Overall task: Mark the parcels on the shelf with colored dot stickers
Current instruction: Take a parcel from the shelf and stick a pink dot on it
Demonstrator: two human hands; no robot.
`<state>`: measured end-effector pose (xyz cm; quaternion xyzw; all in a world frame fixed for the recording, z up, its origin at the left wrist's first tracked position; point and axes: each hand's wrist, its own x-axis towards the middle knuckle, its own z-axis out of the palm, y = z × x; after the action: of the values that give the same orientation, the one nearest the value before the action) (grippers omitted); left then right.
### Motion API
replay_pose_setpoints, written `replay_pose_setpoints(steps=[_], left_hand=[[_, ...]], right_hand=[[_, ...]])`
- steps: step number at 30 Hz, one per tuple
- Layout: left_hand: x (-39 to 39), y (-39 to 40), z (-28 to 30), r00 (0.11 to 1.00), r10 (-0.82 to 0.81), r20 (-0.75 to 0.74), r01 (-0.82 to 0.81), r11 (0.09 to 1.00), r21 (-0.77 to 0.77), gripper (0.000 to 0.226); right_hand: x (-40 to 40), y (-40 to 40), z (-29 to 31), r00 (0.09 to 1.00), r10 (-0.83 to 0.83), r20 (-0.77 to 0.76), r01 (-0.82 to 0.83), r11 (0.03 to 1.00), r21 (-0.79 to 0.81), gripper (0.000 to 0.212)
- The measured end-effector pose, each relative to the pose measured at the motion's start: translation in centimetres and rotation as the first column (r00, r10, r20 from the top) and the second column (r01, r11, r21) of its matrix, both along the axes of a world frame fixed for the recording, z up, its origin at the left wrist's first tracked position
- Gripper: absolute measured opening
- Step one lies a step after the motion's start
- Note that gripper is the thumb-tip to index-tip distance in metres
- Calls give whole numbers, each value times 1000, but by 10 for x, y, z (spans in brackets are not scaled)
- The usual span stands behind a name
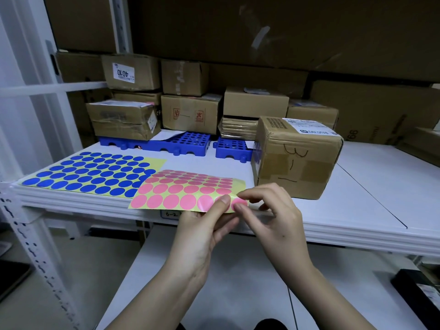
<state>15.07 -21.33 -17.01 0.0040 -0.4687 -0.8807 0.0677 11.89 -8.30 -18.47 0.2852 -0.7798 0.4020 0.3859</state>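
Nearest to us, the left hand [209, 225] is pinching the near right corner of the pink dot sheet [188, 191], thumb on top and fingers curled underneath, lifting that edge just off the front lip of the shelf [357, 210]. Right beside it, the right hand [269, 210] is nipping at the last pink dot [239, 203] in the near row, fingertip and thumb closing on its rim. Here is the risk as I read it: the dot could be folding onto itself and sticking glue to glue if it is coming off too steeply, or the thin backing could be creasing or tearing where the left thumb is bending it; the sheet is also hanging partly over the shelf edge, so a loose grip could be sending it to the floor. The sheet itself is looking glossy, yellow backing crowded with round pink dots, overlapping the blue dot sheet [90, 172] lying flat to its left. Just beyond the hands on the right, the nearest parcel [297, 158] is standing taped and scribbled with dark pen. Further back, blue perforated trays [185, 144] are sitting under stacked brown parcels [190, 110] along the far wall.
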Motion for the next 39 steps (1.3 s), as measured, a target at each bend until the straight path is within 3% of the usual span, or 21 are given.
replay_pose_setpoints(steps=[6,13,22,26,28,30,31,33,34,35,36,37,39], left_hand=[[0,-1,-2,1000,29,10,-29,999,-38,21],[1,1,1,997,47,56,-48,999,16,8],[0,3,7,997,41,67,-44,999,32,9],[-2,-9,12,988,-105,117,100,994,45,21],[0,-21,16,957,-221,187,251,955,-157,30],[5,-29,17,946,-232,226,311,846,-433,38],[7,-31,17,966,-196,168,256,802,-539,37],[7,-34,12,987,-62,-151,-65,696,-715,31],[2,-37,8,930,-6,-367,-303,553,-776,29],[-5,-40,6,846,0,-534,-500,351,-792,27],[-13,-43,4,781,-25,-625,-614,155,-774,26],[-22,-45,4,768,-49,-638,-639,7,-769,29],[-34,-47,4,817,-72,-571,-575,-161,-802,40]], right_hand=[[3,0,1,998,10,60,-6,998,-65,5],[2,-1,-2,985,-89,-151,89,996,-3,8],[-3,0,0,978,-82,-189,89,996,29,3],[-11,1,7,983,-96,-158,108,992,67,3],[-16,1,10,983,-132,-125,142,987,73,5],[-21,0,11,977,-183,-106,192,978,78,6],[-24,-1,11,971,-216,-103,225,970,86,6],[-27,-3,9,955,-278,-99,289,949,123,5],[-28,-5,9,949,-301,-91,312,939,146,7],[-29,-8,8,945,-317,-81,326,930,168,9],[-30,-10,7,942,-328,-68,335,924,185,11],[-30,-12,6,940,-337,-54,341,919,199,11],[-29,-15,6,935,-355,-25,351,910,221,11]])
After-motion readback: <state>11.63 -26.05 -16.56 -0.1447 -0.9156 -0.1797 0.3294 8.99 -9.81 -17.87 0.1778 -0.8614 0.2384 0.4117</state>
